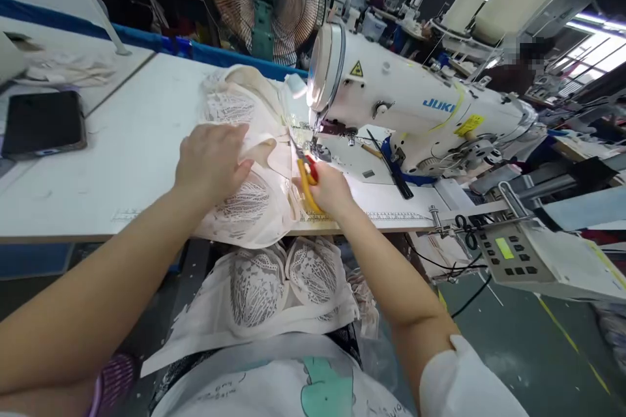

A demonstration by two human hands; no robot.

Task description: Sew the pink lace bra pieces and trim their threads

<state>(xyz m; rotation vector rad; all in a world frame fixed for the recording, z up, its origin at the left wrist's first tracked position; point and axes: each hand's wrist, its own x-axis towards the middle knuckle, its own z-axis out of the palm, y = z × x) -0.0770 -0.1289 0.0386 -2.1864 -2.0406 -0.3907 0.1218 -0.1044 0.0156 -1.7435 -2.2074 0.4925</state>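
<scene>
A cream lace bra (244, 202) lies spread on the white sewing table, reaching to the front edge. My left hand (210, 159) rests palm down on it, thumb apart from the fingers; some fingertips are hidden. Closed in my right hand (330, 192) are small scissors (307, 186) with yellow and red handles. Their blades point away from me at the bra's right edge, beside the sewing machine's needle area (317, 140). Another cream lace bra (264, 287) lies on my lap.
The white JUKI sewing machine (391, 91) stands to the right, with black tweezers (391, 166) on its bed. A control panel (508, 251) sits at the lower right. To the left is a phone (44, 124). A large fan (264, 0) stands behind the table.
</scene>
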